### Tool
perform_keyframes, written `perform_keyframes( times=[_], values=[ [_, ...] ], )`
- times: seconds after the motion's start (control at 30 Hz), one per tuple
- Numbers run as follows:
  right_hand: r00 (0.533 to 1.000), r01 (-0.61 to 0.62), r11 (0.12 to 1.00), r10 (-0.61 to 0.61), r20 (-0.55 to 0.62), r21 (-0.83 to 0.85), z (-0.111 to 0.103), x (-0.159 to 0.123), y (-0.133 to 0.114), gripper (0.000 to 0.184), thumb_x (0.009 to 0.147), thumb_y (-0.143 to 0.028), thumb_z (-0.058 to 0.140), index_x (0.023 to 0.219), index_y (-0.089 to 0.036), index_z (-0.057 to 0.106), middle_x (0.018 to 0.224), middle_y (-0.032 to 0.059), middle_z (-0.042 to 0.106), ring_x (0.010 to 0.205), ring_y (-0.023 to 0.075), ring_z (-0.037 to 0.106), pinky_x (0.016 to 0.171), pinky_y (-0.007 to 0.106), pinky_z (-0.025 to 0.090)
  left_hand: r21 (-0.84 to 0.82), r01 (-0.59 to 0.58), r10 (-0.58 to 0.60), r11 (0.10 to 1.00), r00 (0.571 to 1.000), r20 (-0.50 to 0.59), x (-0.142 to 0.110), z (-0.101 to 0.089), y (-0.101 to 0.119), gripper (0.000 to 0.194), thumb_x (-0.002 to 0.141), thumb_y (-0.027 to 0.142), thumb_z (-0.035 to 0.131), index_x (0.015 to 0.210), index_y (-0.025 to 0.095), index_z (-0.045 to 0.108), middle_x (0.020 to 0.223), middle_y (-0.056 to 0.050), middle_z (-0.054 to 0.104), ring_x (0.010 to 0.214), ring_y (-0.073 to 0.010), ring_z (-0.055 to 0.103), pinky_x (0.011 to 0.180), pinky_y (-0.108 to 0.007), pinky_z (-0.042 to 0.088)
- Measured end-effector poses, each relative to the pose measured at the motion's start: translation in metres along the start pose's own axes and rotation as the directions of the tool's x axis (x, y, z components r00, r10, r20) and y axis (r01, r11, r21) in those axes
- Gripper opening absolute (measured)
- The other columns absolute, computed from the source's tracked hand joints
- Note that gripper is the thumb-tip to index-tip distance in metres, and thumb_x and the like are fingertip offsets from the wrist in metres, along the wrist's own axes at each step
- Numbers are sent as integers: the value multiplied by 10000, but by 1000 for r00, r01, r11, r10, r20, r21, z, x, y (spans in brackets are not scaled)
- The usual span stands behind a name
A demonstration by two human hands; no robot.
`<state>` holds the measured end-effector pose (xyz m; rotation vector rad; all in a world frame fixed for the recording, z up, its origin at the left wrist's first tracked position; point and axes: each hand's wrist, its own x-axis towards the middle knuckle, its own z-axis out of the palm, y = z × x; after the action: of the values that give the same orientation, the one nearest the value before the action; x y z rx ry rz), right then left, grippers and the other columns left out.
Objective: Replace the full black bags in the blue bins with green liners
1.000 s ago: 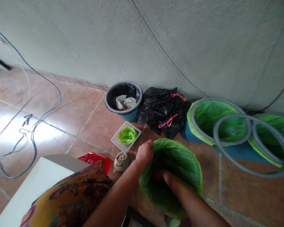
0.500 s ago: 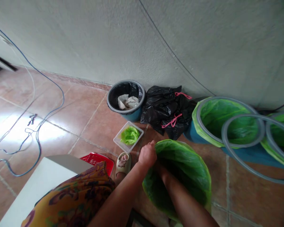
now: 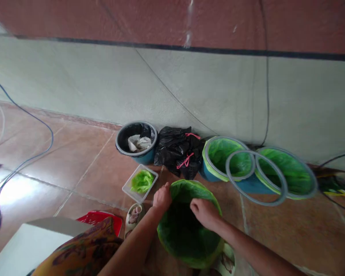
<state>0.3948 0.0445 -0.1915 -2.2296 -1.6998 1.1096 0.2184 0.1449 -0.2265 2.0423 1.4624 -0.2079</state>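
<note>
Between my feet stands a bin lined with a green plastic bag (image 3: 186, 251), its mouth facing up and its inside dark. My left hand (image 3: 163, 197) is closed on the edge of the bag at the bin's left rim. Over the right part of the opening, my right hand (image 3: 204, 212) makes a fist, and nothing shows in its fingers. To the left, a clear plastic tray (image 3: 128, 188) holds a crumpled green plastic bag (image 3: 142, 181).
By the wall stand a bin lined in black (image 3: 147, 158) with white waste, black tied bags (image 3: 172, 147), and two green-lined bins (image 3: 209, 172) (image 3: 297, 193). A loose grey ring (image 3: 283, 184) leans across them. A red basket (image 3: 117, 225), white box (image 3: 31, 245) and blue cable (image 3: 34, 154) are leftward.
My right hand has come up out of the bin's depth into the opening. My left hand stays at the rim. The view has tilted up and shifted right.
</note>
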Motion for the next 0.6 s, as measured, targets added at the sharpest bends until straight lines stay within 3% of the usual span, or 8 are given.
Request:
perform_keyframes(
  times=[0.03, 0.1, 0.17, 0.23, 0.33, 0.47, 0.6],
  values=[
    [994, -76, 994, 69, -86, -77, -17, -7, 16, 257, 888, -255, 420, 829, -201, 663, 785, 60, 707, 749, 199, 650, 651, 289, 390, 18, 1, -1, 1000, 1000, -10, -1, -3, 1, 458, 867, 167, 465, 1324, 149, 448, 1167, -127, 648, 1072, -228, 624, 918, -312, 457],
    [936, -274, 929, 198, -293, -248, -48, -23, 52, 256, 913, -283, 405, 953, -186, 639, 840, 77, 701, 779, 205, 637, 690, 297, 395, 27, -22, 24, 999, 996, -84, -6, -9, 4, 624, 820, 200, 541, 1409, 129, 349, 1293, -153, 572, 1180, -257, 559, 983, -346, 427],
    [884, -344, 852, 151, -443, -394, -71, -36, 88, 258, 876, -256, 493, 1081, -150, 609, 1059, 135, 671, 986, 252, 592, 822, 334, 390, 0, -60, 59, 998, 979, -193, -12, -15, 8, 730, 789, 220, 574, 1449, 115, 279, 1394, -165, 482, 1282, -272, 468, 1059, -371, 371],
    [866, -409, 794, 181, -467, -450, -84, -42, 117, 359, 863, -236, 522, 1202, -123, 561, 1163, 170, 633, 1102, 298, 534, 888, 389, 367, -48, -106, 89, 993, 959, -270, -20, -22, 14, 720, 790, 219, 561, 1447, 118, 283, 1423, -157, 450, 1329, -262, 416, 1097, -369, 332],
    [895, -423, 800, 294, -337, -427, -92, -40, 138, 306, 894, -171, 442, 1151, -133, 603, 1096, 157, 670, 1103, 296, 548, 908, 424, 345, -135, -153, 105, 979, 945, -310, -32, -34, 24, 664, 796, 202, 545, 1422, 140, 334, 1408, -140, 469, 1319, -242, 429, 1086, -353, 344],
    [927, -350, 873, 272, -258, -339, -103, -44, 122, 304, 930, -179, 368, 1053, -162, 645, 1047, 127, 695, 1023, 264, 617, 868, 380, 367, -300, -162, 75, 940, 956, -283, -46, -51, 35, 570, 792, 220, 570, 1344, 163, 441, 1345, -129, 535, 1202, -240, 537, 991, -347, 426],
    [963, -158, 932, 72, -260, -327, -105, -78, 61, 298, 941, -253, 385, 1036, -153, 650, 952, 121, 707, 920, 233, 644, 801, 316, 405, -572, -159, 25, 804, 972, -234, -59, -73, 43, 393, 838, 415, 564, 1125, 147, 586, 1090, -112, 665, 1001, -225, 626, 838, -319, 484]
  ],
)
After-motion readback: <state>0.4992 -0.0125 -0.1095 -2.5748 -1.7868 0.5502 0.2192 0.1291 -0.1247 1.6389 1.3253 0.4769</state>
